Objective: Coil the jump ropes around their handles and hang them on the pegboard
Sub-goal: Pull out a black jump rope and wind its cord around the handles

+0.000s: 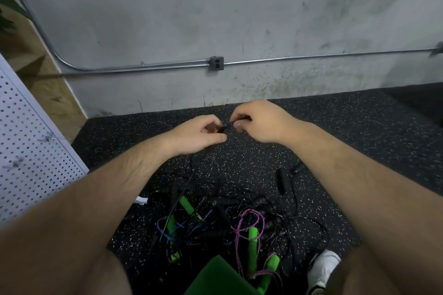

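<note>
The white pegboard (28, 146) leans at left, nothing hung on it yet. On the speckled rubber floor (359, 141) lies the tangled pile of jump ropes (223, 220). Above it, left hand (201, 133) and right hand (261, 123) pinch a thin black rope (226, 125), fingers closed, likely teasing one strand free.

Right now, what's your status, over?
Left hand and right hand both pinching one black rope. Tangled pile still on floor. Pegboard bare, left.
</note>
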`<state>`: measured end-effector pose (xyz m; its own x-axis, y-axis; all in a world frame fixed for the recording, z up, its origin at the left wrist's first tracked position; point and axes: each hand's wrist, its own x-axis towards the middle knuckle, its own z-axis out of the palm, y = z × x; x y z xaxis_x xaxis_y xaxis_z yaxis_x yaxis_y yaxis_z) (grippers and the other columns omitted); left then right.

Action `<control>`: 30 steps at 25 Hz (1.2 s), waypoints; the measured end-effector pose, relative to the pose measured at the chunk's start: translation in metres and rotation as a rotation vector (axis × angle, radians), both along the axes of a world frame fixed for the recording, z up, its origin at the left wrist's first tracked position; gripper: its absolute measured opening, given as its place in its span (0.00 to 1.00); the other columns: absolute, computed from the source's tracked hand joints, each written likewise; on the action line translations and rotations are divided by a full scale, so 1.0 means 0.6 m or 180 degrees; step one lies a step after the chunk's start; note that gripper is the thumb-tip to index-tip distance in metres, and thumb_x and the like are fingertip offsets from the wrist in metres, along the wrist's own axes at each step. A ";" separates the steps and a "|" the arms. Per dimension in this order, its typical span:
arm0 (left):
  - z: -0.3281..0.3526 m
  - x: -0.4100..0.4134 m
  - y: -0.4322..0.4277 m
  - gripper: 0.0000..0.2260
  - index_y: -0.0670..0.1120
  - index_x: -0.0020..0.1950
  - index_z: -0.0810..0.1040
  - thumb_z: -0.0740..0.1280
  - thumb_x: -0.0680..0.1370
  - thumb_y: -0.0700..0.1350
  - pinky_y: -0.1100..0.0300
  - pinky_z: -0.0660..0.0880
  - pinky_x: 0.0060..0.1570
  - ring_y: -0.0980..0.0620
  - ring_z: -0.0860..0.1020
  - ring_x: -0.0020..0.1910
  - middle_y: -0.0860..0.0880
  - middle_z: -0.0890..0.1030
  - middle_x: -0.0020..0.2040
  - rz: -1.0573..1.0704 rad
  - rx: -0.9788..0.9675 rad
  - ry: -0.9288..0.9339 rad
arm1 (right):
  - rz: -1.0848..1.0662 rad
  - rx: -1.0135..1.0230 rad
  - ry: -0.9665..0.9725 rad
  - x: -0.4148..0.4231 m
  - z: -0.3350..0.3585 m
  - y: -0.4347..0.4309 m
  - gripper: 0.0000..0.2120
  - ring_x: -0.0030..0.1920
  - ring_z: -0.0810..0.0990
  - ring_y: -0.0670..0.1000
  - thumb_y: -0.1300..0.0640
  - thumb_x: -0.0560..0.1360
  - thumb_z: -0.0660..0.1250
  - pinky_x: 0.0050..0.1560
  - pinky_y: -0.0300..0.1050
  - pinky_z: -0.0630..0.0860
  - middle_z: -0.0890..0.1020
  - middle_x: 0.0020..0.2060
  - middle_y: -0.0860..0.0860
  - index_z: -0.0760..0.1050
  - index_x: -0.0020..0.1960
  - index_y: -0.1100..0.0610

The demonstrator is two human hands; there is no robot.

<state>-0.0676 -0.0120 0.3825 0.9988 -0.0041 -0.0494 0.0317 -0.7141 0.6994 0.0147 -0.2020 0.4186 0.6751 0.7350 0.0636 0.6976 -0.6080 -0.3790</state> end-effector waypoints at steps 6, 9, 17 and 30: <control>-0.019 0.004 0.002 0.09 0.52 0.54 0.79 0.61 0.85 0.52 0.56 0.72 0.63 0.61 0.82 0.51 0.57 0.86 0.44 -0.0130 0.0122 0.0361 | 0.0206 0.0959 -0.1869 0.005 0.014 0.011 0.06 0.53 0.75 0.54 0.56 0.78 0.70 0.56 0.51 0.72 0.85 0.47 0.47 0.85 0.53 0.53; -0.031 0.000 0.016 0.12 0.45 0.52 0.75 0.57 0.86 0.49 0.51 0.78 0.56 0.54 0.81 0.37 0.52 0.74 0.34 0.0103 -0.0551 0.0416 | -0.0250 0.1123 -0.2098 0.028 0.003 -0.002 0.08 0.58 0.74 0.58 0.57 0.76 0.71 0.60 0.57 0.72 0.84 0.51 0.50 0.85 0.54 0.54; 0.018 0.024 -0.013 0.10 0.41 0.53 0.75 0.55 0.86 0.40 0.59 0.60 0.31 0.55 0.62 0.29 0.52 0.64 0.33 0.0716 -0.2936 -0.0439 | -0.0191 0.0581 0.0355 -0.053 -0.014 0.047 0.08 0.45 0.80 0.47 0.50 0.75 0.69 0.48 0.47 0.80 0.81 0.46 0.47 0.76 0.53 0.51; -0.009 -0.019 0.024 0.12 0.45 0.66 0.77 0.60 0.85 0.46 0.50 0.75 0.65 0.52 0.83 0.58 0.49 0.86 0.56 -0.0013 -0.1344 0.0440 | -0.0659 0.1660 0.1334 -0.018 0.003 0.090 0.10 0.36 0.81 0.46 0.54 0.82 0.64 0.42 0.42 0.81 0.85 0.42 0.52 0.81 0.51 0.58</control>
<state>-0.0789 0.0022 0.3774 0.9828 -0.0565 -0.1755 0.1430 -0.3671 0.9191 0.0037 -0.1478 0.4203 0.8426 0.5331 0.0767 0.3185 -0.3784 -0.8691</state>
